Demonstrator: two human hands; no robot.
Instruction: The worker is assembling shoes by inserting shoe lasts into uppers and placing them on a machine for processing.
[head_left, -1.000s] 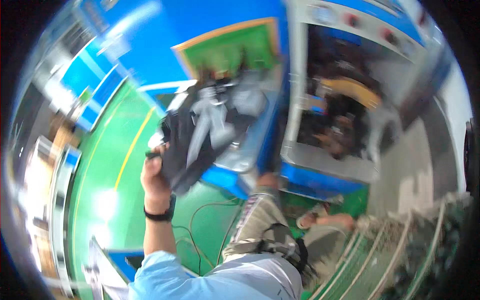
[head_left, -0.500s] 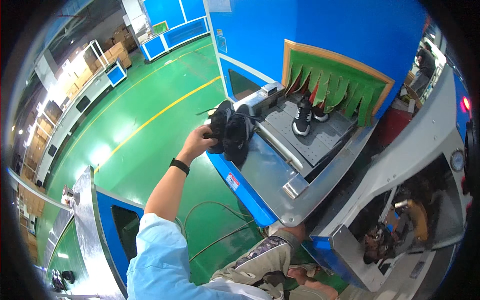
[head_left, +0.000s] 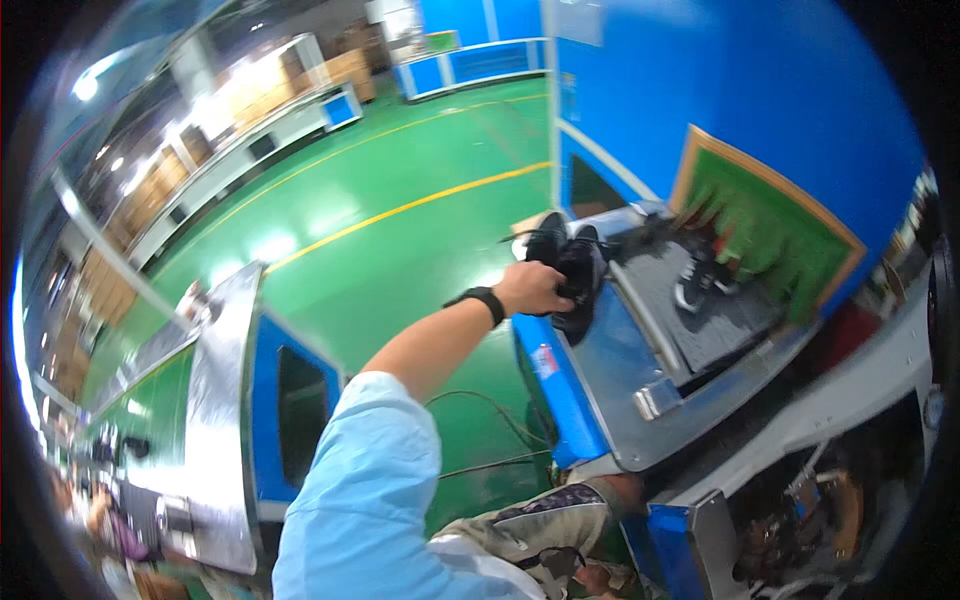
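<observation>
Two black lace-up sneakers stand side by side at the left corner of the metal machine table. My left hand, with a dark band at the wrist, reaches in from the lower left. Its fingers are curled at the near end of the sneakers, closed on them; motion blur hides the exact grip. Another pair of black sneakers with white soles sits on the dark grey plate to the right, at the machine's opening. My right hand is not in view.
Green fringed strips in a wooden frame cover the opening in the blue machine wall. A small metal block sits on the table. A shiny-topped bench stands at left. Cables lie on the green floor.
The view has swung left, so the machine and sneakers appear farther right. My left hand has shifted rightward across the near ends of the sneakers. The picture is more blurred.
</observation>
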